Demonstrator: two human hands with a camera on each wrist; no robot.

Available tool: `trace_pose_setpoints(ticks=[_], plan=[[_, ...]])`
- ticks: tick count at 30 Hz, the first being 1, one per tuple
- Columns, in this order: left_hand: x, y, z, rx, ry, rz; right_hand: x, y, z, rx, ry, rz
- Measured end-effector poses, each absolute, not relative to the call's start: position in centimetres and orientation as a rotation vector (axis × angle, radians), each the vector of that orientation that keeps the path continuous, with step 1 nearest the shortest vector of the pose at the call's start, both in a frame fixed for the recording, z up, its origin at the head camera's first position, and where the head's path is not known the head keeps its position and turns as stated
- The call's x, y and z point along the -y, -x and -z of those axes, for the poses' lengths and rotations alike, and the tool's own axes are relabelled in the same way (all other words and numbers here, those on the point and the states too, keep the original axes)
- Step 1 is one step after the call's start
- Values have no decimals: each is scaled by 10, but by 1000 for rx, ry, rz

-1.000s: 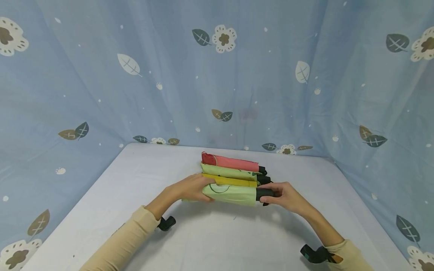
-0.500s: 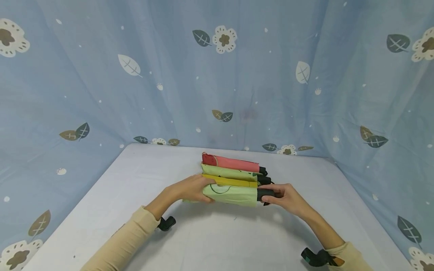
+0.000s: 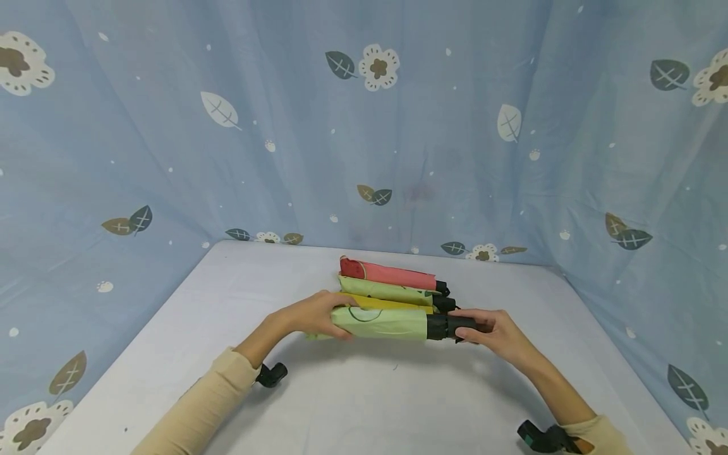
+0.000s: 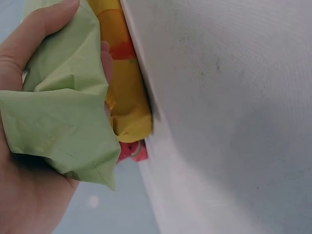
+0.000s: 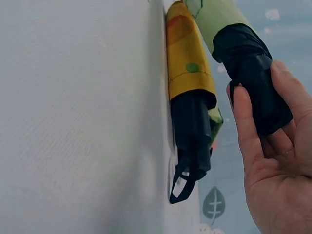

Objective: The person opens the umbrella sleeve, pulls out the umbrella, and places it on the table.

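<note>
Aloft over a white table (image 3: 398, 398), a pale green folded umbrella (image 3: 392, 323) is stretching between a person's left hand (image 3: 318, 313), which is curling its thumb and fingers around the fabric end (image 4: 61, 122), and right hand (image 3: 497, 333), which is pinching the black handle (image 3: 463, 325) between thumb and fingers. Just behind, a yellow umbrella (image 3: 392, 304), a second green umbrella (image 3: 387, 291) and a red umbrella (image 3: 398, 276) are lying side by side.
</note>
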State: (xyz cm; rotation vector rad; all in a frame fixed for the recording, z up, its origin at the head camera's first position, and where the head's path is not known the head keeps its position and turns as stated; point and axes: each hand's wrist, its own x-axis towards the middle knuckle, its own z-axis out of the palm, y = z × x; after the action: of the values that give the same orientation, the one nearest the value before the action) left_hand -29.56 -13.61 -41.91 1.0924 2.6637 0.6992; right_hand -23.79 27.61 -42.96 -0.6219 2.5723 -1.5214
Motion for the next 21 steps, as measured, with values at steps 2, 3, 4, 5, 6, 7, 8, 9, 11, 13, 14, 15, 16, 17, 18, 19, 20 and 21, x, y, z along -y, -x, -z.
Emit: trace_pose_setpoints(ticks=[2, 3, 4, 5, 6, 7, 8, 9, 11, 13, 14, 15, 16, 17, 18, 19, 20, 21], plan=[[138, 296, 420, -2651, -1072, -734, -278, 238, 431, -2575, 631, 1539], [138, 296, 420, -2646, -1070, -744, -279, 238, 432, -2574, 635, 1550], [138, 296, 421, -2643, -1067, -749, -280, 238, 433, -2578, 639, 1557], [139, 296, 421, -2642, -1066, -752, -281, 238, 434, -2580, 642, 1563], [139, 297, 421, -2639, -1067, -755, -282, 238, 434, -2580, 647, 1569], [139, 297, 421, -2637, -1064, -758, -283, 238, 434, -2581, 649, 1572], [139, 297, 421, -2635, -1065, -762, -283, 238, 434, -2580, 653, 1577], [139, 298, 421, -2632, -1069, -766, -284, 237, 435, -2579, 654, 1581], [139, 298, 421, -2622, -1078, -780, -285, 238, 435, -2572, 656, 1592], [139, 298, 421, -2608, -1093, -799, -286, 238, 435, -2568, 653, 1603], [139, 299, 421, -2604, -1104, -804, -287, 238, 436, -2564, 645, 1608], [139, 299, 421, -2602, -1110, -805, -287, 237, 436, -2562, 635, 1612], [139, 299, 421, -2600, -1116, -805, -288, 237, 436, -2559, 626, 1617], [140, 299, 421, -2599, -1124, -806, -288, 237, 436, -2554, 611, 1623], [140, 299, 421, -2596, -1130, -810, -289, 236, 436, -2553, 608, 1621], [140, 298, 421, -2596, -1135, -812, -289, 236, 436, -2547, 591, 1628], [140, 298, 421, -2596, -1143, -812, -290, 235, 436, -2543, 577, 1633], [141, 298, 421, -2592, -1149, -820, -290, 235, 436, -2537, 561, 1642]])
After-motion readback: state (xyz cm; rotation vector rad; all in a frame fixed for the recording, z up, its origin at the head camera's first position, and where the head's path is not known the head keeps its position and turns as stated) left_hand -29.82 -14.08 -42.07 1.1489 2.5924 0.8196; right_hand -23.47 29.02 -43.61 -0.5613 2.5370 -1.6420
